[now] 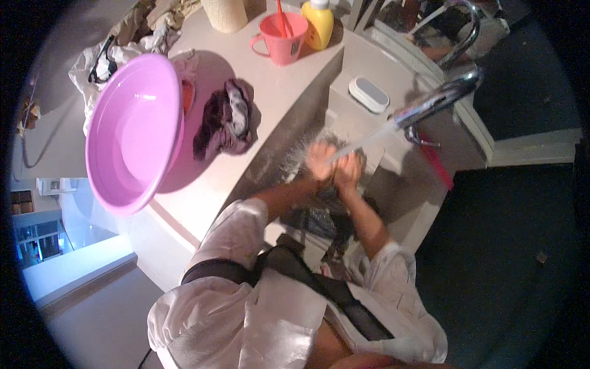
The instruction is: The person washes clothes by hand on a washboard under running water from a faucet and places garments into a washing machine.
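Water runs from a chrome faucet (419, 101) onto both of my hands over the sink (272, 161), and spray scatters beyond them. My left hand (321, 160) is palm up with its fingers apart, and nothing shows in it. Close beside it, my right hand (349, 171) has its fingers bent in the stream; blur hides whether they close on anything. Left of the sink, a crumpled dark purple and grey cloth (226, 121) lies on the counter (276, 87). Farther left, a large lilac plastic basin (133, 133) stands tilted, its inside towards me.
A pink cup (281, 44) holding a red-handled brush or utensil, a yellow bottle (319, 25) and a paper roll (225, 14) stand at the back. A white oval dish (368, 94) lies near the faucet. Pale cloth (83, 69) is heaped behind the basin. A mirror (516, 83) borders the right.
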Demonstrator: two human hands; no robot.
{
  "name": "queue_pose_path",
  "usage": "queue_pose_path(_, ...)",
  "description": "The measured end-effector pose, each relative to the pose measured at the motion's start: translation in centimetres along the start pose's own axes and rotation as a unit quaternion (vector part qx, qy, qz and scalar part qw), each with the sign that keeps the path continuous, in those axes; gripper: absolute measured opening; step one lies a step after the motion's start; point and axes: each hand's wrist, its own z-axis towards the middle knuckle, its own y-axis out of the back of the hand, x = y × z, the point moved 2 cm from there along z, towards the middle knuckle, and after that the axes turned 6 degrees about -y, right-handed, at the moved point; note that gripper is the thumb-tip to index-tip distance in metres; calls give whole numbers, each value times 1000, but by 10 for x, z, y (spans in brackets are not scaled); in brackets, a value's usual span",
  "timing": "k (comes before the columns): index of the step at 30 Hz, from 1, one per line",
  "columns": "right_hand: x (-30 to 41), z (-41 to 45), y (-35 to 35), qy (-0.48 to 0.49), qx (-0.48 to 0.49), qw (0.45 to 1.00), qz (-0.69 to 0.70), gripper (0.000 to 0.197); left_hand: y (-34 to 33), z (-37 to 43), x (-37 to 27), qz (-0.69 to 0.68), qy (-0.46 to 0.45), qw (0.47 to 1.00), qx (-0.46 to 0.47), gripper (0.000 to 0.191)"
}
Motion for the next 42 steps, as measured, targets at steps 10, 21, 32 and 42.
queue_pose_path(10,22,-99,20,71,-98,991,61,18,69,-51,-46,-1,196,947,254,15)
queue_pose_path(21,15,-61,14,70,-37,986,147,27,67,-14,-30,-23,144,981,131,10)
queue_pose_path(32,10,4,0,56,-42,994,84,27,15,1,-10,65,139,986,62,18)
queue_pose_path(42,-26,32,-21,58,-55,995,61,30,-8,45,11,37,148,963,223,23)
